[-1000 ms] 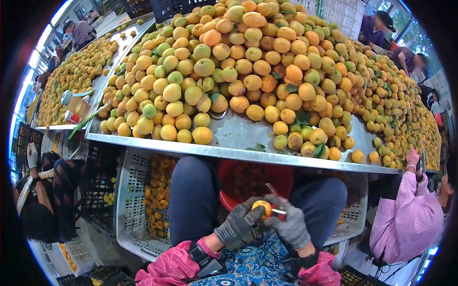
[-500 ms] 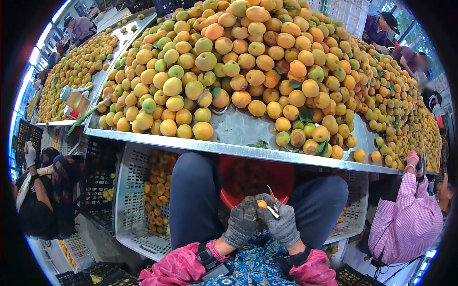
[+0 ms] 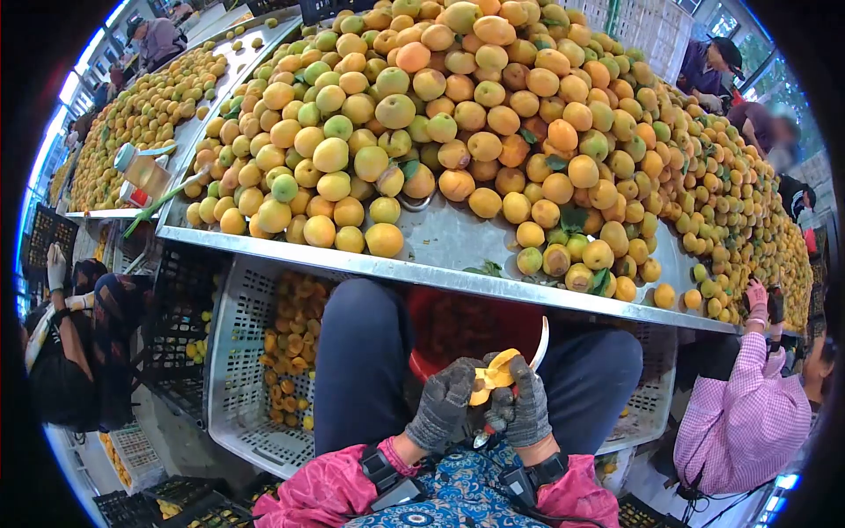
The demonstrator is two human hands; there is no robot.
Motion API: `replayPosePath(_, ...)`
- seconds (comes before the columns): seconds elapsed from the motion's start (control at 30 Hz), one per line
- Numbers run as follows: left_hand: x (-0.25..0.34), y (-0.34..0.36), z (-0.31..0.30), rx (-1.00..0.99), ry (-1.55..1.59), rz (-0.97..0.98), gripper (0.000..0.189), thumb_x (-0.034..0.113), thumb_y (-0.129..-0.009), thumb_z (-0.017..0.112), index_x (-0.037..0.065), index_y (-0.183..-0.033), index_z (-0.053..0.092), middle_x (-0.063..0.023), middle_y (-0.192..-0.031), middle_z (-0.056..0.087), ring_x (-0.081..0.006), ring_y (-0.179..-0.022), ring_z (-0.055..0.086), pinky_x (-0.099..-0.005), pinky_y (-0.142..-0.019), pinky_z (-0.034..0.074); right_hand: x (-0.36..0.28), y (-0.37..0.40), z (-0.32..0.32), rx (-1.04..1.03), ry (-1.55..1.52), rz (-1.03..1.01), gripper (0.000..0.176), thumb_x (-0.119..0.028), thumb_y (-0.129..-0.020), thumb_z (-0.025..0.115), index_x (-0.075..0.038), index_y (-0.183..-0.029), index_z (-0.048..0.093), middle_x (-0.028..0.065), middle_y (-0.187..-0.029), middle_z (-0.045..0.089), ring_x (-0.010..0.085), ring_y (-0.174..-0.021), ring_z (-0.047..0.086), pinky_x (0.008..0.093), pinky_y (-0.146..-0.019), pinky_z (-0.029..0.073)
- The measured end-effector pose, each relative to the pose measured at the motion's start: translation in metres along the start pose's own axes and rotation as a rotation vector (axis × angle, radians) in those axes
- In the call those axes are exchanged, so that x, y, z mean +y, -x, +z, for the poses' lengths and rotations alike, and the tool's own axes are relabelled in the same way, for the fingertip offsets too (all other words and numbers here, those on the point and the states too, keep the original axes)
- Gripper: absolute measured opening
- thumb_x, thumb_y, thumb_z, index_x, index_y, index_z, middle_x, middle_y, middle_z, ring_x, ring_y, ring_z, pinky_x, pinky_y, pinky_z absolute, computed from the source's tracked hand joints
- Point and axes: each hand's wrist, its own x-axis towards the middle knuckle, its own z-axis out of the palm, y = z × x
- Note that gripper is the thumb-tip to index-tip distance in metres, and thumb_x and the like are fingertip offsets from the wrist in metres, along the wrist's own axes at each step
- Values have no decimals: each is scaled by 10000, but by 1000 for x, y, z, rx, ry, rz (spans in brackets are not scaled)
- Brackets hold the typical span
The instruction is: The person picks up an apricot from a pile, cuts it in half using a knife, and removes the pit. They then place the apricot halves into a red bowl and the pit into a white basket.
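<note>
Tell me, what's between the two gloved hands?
A yellow fruit, split open, between the left hand and the right hand, which holds a knife; the head view shows it.

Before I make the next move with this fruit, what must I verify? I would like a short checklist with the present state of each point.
1. The apricot is split open: ok.
2. The left hand grips the apricot: ok.
3. The right hand holds the knife, blade pointing up: ok.
4. Stone is out of the fruit: cannot tell.
5. The red bucket sits below both hands: ok.
6. The white crate by the left knee has room: ok.
</note>
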Motion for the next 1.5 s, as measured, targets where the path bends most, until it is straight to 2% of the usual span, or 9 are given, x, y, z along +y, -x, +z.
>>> replayPosePath(0.23, 10, 9, -8, -29, 403, -188, 349, 321, -988, 477, 11, -1068, 617, -70, -947, 657, -132, -867, 625, -276, -778, 503, 2, 9, -1, -144, -139, 22, 473, -435, -940, 544, -19, -1165, 567, -28, -536, 458, 95, -358, 405, 245, -340, 342)
replayPosePath(0.4, 14, 15, -15, -37, 236, -58, 308, 316, -981, 504, 32, -1043, 605, -53, -873, 626, -148, -849, 627, -275, -748, 512, -27, 21, 45, -7, 373, -292, 446, -395, -891, 621, 20, -1053, 653, 27, -659, 608, 72, -405, 483, 208, -383, 379)
replayPosePath(0.47, 28, 17, -24, -77, 888, -503, 284, 316, -966, 507, 52, -1018, 596, -45, -826, 610, -156, -746, 627, -278, -666, 523, -37, 20, 63, -25, 416, -379, 424, -369, -892, 624, 23, -1053, 651, 36, -705, 625, 70, -443, 520, 197, -405, 400)
replayPosePath(0.6, 10, 24, -34, -229, 1061, -437, 409, 438, -980, 468, 64, -1104, 577, -64, -877, 634, -144, -738, 613, -295, -634, 520, -58, 14, 97, -124, 280, -259, 453, -352, -896, 623, 13, -1164, 622, 37, -835, 657, 58, -648, 581, 198, -592, 474)
replayPosePath(0.7, 5, 27, -29, 33, 798, -390, 400, 443, -960, 513, 73, -1093, 585, -52, -916, 635, -162, -775, 619, -305, -635, 527, -46, 3, 143, -306, 912, -671, 442, -257, -876, 671, -75, -1272, 597, 13, -804, 625, 41, -661, 528, 208, -603, 456)
replayPosePath(1.03, 12, 30, -37, -265, 1096, -600, 440, 490, -964, 457, 81, -1069, 577, -101, -846, 619, -171, -569, 542, -281, -468, 425, -43, -16, 116, -184, 432, -460, 404, -308, -883, 632, 83, -985, 613, -5, -531, 470, 61, -375, 413, 218, -347, 352)
replayPosePath(1.23, 35, 28, -15, 84, 830, -694, 447, 497, -972, 423, 79, -1035, 566, -73, -701, 572, -147, -430, 444, -294, -379, 341, -44, -26, 93, -238, 247, -299, 353, -305, -904, 621, 43, -955, 592, -20, -514, 437, 68, -361, 395, 223, -336, 337)
replayPosePath(1.3, 17, 32, -28, -359, 1121, -696, 427, 460, -980, 436, 73, -1106, 567, -86, -817, 621, -168, -515, 523, -288, -427, 402, -46, -31, 83, -265, 102, -158, 316, -292, -907, 618, 23, -933, 616, -24, -531, 465, 60, -372, 402, 217, -340, 325)
replayPosePath(1.5, 5, 32, -14, -162, 855, -718, 402, 419, -994, 435, 86, -1185, 552, -81, -1001, 640, -181, -793, 624, -294, -621, 513, -52, -27, 72, -340, 148, -1, 273, -283, -909, 613, -13, -904, 571, -47, -505, 405, 55, -355, 374, 215, -315, 290)
